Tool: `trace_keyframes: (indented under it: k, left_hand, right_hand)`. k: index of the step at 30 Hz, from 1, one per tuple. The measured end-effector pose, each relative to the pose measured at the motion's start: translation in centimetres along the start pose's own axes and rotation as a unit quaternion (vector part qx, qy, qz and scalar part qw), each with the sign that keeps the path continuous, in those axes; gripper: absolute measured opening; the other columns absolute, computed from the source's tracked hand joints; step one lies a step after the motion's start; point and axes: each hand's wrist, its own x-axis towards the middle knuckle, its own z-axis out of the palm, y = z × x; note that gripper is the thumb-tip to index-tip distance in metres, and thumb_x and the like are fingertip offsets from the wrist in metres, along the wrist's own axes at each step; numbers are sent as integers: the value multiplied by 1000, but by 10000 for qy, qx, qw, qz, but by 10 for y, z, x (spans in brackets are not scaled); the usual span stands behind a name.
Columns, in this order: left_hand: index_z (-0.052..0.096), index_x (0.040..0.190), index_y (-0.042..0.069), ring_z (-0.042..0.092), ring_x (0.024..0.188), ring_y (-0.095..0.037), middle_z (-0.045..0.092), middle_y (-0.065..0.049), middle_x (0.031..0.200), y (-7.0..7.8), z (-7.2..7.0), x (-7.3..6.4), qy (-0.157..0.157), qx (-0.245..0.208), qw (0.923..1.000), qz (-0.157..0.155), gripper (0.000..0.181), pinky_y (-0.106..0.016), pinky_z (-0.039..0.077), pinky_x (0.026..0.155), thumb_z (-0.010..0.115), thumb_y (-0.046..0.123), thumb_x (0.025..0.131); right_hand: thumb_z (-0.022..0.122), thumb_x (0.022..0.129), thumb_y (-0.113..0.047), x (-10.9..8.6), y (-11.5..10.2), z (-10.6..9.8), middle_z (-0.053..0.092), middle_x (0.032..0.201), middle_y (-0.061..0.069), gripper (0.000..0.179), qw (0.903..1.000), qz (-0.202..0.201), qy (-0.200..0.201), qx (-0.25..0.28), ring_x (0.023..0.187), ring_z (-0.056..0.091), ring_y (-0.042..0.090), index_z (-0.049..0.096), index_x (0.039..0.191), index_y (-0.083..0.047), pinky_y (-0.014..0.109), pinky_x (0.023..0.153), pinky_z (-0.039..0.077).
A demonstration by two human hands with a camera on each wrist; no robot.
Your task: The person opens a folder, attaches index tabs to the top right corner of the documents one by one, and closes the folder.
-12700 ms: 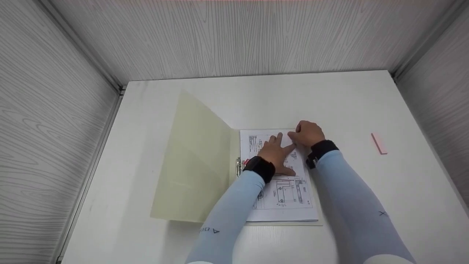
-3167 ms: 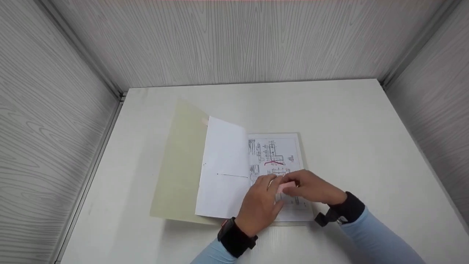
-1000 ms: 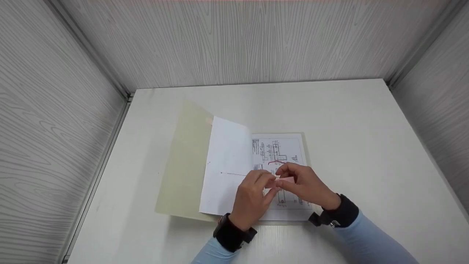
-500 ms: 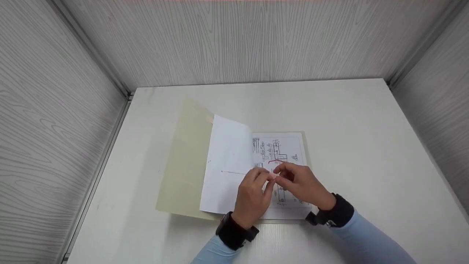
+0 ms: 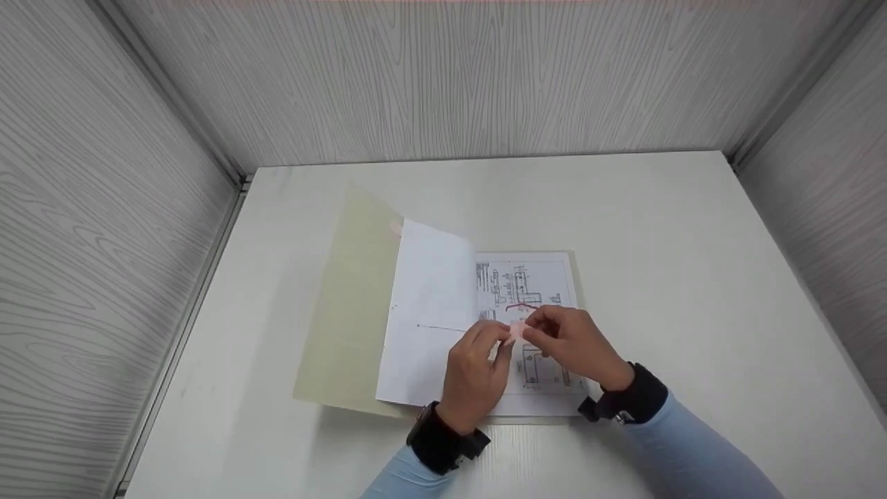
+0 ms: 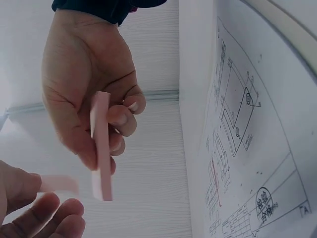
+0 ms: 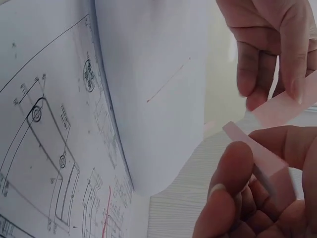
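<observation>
Just above an open file folder point(image 5: 339, 326), my two hands work on pink sticky notes. My right hand point(image 5: 578, 346) pinches the thin pad of sticky notes point(image 6: 101, 148) between thumb and fingers. In my left hand point(image 5: 475, 374), a single sticky note point(image 7: 282, 106) is held by thumb and fingertips, apart from the pad in the right wrist view. Below the hands lies a printed technical drawing point(image 5: 540, 277) with a red line on it. A turned page point(image 5: 429, 291), blank but for a thin line, leans left against the raised cover.
A pink tab point(image 5: 396, 227) sticks out from the top left edge of the turned page. The white table point(image 5: 651, 222) is bounded by wood-grain panels point(image 5: 443, 83) at the back and sides.
The pad lay on the table's right side at first and is now in my right hand. A page has been turned left. Most recently, a single note has come off the pad into my left hand.
</observation>
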Motion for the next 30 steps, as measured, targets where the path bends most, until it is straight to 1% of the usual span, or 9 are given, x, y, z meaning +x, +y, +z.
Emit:
trace_keyframes:
  k: [3,6,9,12,16,21,23,26,30]
  left_hand:
    - [62,91,8,62,87,-10,64,-1,89,1,-1,0,47,-63,10000,12,6,-20,51,80,68,7,89]
    - [63,92,9,63,85,-8,65,0,88,1,0,0,21,-62,10000,10,5,-20,51,77,68,10,90]
    - [64,91,8,62,84,-9,65,1,87,2,0,0,-26,-86,10000,23,4,-21,51,75,67,11,91]
    - [64,91,8,63,84,-9,65,0,87,1,1,-1,-61,-89,9999,48,5,-21,51,76,66,12,91]
    - [65,90,8,62,85,-9,66,0,87,1,2,0,-109,-114,9999,16,7,-22,51,78,65,15,93]
    - [66,90,8,62,85,-9,66,1,87,0,2,-1,-156,-102,9998,7,12,-22,51,77,62,18,94]
    - [66,90,8,63,85,-9,66,1,87,-1,2,-2,-159,-70,9998,7,10,-22,51,77,63,17,94]
    - [66,90,8,63,84,-10,66,1,86,-1,1,-3,-157,-35,9999,4,7,-22,51,77,65,15,92]
    - [67,91,8,63,84,-10,65,0,86,-2,2,-2,-157,-9,9999,19,8,-22,51,77,64,15,93]
  right_hand:
    - [68,91,-23,1,9,-6,62,72,2,12,9997,191,109,-139,58,58,20,67,93,-11,28,53,50]
    - [66,92,-27,3,22,-19,62,74,8,17,9984,436,285,-224,63,60,27,67,97,-11,27,54,49]
    - [65,92,-30,5,38,-41,62,76,9,20,9953,717,528,-388,68,58,27,67,101,-12,26,55,46]
    - [64,93,-34,8,57,-68,61,79,6,25,9897,988,769,-687,71,55,24,68,104,-12,27,57,43]
    - [61,94,-38,13,88,-110,64,91,10,37,9807,1334,1010,-1015,78,55,24,67,112,-6,30,63,45]
    - [52,97,-33,9,123,-157,57,117,23,47,9677,2072,990,-1040,101,53,34,56,129,1,39,80,43]
    - [48,98,-33,5,134,-170,53,124,26,50,9601,2420,936,-1040,109,51,38,51,133,2,43,85,42]
    - [46,97,-31,-1,146,-183,51,127,29,52,9497,2763,964,-1116,110,51,41,48,135,4,45,86,43]
    - [47,94,-23,-9,158,-198,51,126,32,50,9394,2999,1076,-1269,107,52,41,48,133,8,43,83,44]
